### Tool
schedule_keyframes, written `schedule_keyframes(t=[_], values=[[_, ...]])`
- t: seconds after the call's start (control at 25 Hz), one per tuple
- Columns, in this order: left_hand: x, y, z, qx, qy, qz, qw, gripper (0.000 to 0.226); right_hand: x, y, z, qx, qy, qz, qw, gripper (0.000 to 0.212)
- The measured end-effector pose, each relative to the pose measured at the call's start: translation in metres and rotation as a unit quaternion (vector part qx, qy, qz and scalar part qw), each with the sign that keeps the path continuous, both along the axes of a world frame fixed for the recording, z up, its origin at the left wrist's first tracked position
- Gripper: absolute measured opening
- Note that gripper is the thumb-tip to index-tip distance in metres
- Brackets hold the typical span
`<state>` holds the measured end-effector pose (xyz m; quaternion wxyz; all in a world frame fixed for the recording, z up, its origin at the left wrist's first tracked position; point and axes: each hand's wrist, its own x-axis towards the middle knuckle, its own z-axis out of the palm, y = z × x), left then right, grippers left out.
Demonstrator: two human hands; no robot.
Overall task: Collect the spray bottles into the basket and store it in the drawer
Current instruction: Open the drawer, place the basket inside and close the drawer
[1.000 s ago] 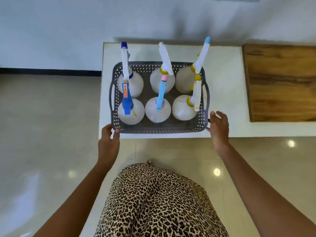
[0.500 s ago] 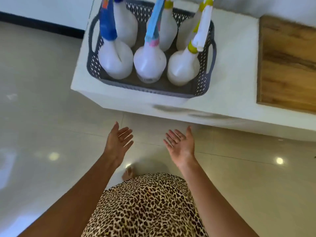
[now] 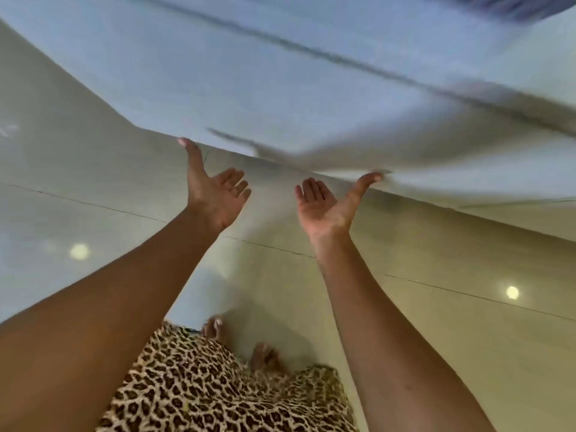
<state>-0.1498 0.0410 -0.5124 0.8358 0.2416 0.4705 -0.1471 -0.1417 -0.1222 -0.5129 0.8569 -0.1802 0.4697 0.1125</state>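
Your left hand (image 3: 218, 198) and right hand (image 3: 327, 204), palms up, hold nothing; hook the drawer front's (image 3: 249, 98) stiff lower edge (blurred) with all fingers.

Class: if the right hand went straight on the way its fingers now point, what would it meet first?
Probably the lower edge of the white cabinet front: the right hand, palm up, points under it. Blur hides the depth.
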Motion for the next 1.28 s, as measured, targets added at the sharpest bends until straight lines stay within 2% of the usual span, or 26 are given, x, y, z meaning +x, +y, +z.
schedule_keyframes(t=[0.08,0.16,0.28,0.36,0.52,0.76,1.12,1.28], values=[[0.017,0.001,-0.016,-0.007,-0.032,0.013,0.999,0.118,0.011,0.004,-0.015,0.033,-0.043,-0.03,0.998,0.125],[0.029,-0.001,-0.023,-0.026,-0.074,0.025,0.997,0.113,0.017,0.007,-0.02,0.061,-0.074,-0.062,0.994,0.135],[0.031,-0.006,-0.025,-0.035,-0.101,0.034,0.994,0.098,0.02,0.008,-0.021,0.075,-0.085,-0.099,0.989,0.13],[0.031,-0.005,-0.024,-0.029,-0.098,0.027,0.994,0.093,0.019,0.009,-0.019,0.07,-0.077,-0.098,0.99,0.124],[0.03,-0.005,-0.019,-0.015,-0.089,0.019,0.996,0.093,0.018,0.01,-0.015,0.057,-0.075,-0.091,0.991,0.136],[0.024,-0.005,-0.015,0.003,-0.082,0.016,0.996,0.091,0.01,0.011,-0.013,0.042,-0.063,-0.087,0.993,0.137],[-0.047,0.003,-0.019,0.017,-0.063,-0.031,0.997,0.089,-0.059,0.015,-0.016,0.021,-0.037,-0.068,0.997,0.148],[-0.068,0.006,-0.017,0.035,-0.051,-0.048,0.997,0.089,-0.079,0.014,-0.012,0.016,-0.026,-0.051,0.998,0.137]])
